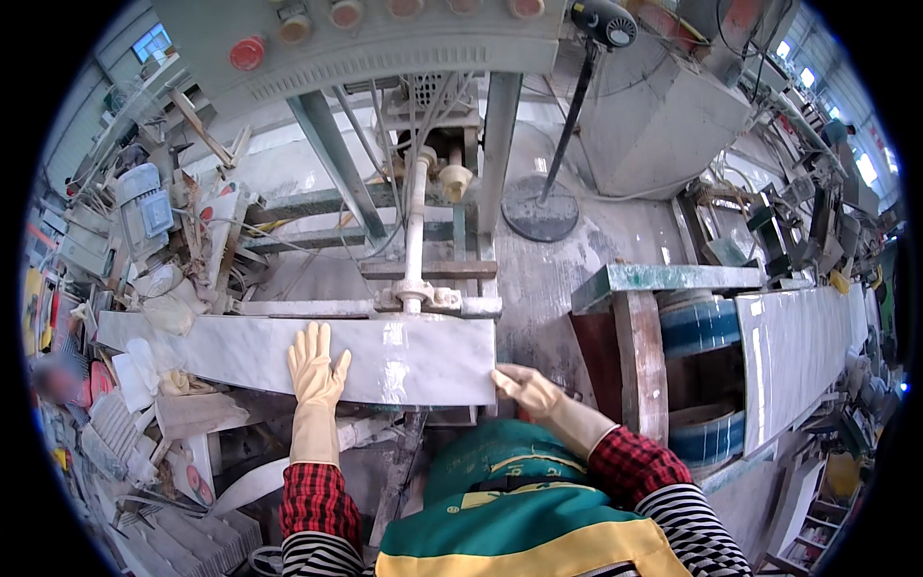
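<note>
Left hand (317,370) spread on slab (433,361), right hand (531,387) touching its end, grip unclear, crate-like bluish plastic (141,188), contents unclear.

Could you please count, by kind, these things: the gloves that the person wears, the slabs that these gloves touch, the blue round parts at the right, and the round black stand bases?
Worn gloves, left glove and right glove: 2
Touched marbled slab: 1
Blue round parts, upper part and lower part: 2
Round black stand base: 1
Total: 6
</note>
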`<state>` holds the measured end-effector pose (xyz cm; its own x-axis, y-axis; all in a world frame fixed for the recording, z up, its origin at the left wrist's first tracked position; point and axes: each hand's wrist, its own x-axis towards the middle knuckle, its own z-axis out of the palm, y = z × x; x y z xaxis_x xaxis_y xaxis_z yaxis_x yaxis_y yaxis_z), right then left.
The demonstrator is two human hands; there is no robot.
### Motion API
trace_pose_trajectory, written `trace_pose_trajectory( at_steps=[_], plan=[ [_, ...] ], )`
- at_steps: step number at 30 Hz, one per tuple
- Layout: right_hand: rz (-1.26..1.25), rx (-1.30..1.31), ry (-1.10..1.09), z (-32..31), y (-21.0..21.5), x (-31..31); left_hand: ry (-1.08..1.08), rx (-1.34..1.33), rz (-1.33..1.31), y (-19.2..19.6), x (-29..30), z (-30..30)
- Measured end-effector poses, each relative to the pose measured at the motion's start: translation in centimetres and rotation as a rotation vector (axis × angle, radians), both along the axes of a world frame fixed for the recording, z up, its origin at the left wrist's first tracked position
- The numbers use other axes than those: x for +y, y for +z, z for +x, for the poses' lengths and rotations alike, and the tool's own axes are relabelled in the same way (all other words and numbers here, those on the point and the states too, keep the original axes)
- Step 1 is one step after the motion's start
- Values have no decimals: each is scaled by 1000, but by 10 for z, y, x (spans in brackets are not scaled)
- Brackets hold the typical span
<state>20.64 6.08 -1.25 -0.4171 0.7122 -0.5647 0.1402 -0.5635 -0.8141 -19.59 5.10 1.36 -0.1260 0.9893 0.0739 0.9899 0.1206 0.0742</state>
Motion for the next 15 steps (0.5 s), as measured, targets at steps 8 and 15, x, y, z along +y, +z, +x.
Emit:
trace_pose_trajectory(
  at_steps=[8, 15],
  plan=[
    [-8, -145, -271, -37, -51, 4, -9, 17, 47, -3, -1, -10],
    [-83, -303, -495, -72, -45, 53, -4, 3, 29, -5, -1, -16]
  ],
)
